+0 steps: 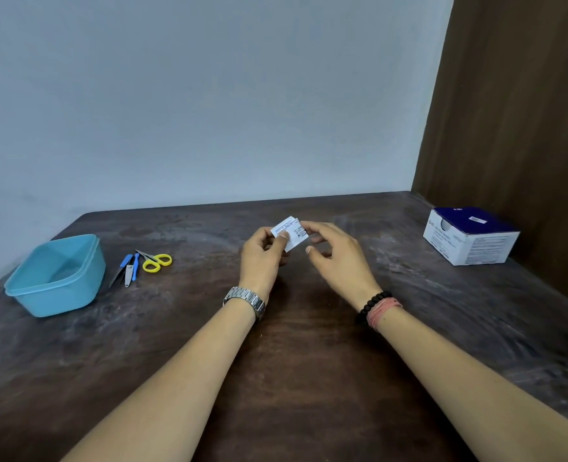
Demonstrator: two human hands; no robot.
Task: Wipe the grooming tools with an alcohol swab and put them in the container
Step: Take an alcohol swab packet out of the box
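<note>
A small white alcohol swab packet (290,231) is held above the middle of the table. My left hand (262,258) pinches its left side between thumb and fingers. My right hand (334,253) pinches the packet's right edge with thumb and forefinger, its other fingers loosely spread. At the left, a light blue plastic container (57,276) stands empty on the table. Beside it lie the grooming tools: yellow-handled scissors (154,260), blue-handled tweezers (121,269), a small metal clipper (128,274) and a blue-handled stick (135,266).
A white and dark blue box of alcohol swabs (469,236) sits at the far right of the dark wooden table (309,345), near a brown wooden panel (525,128). A pale wall runs behind the table.
</note>
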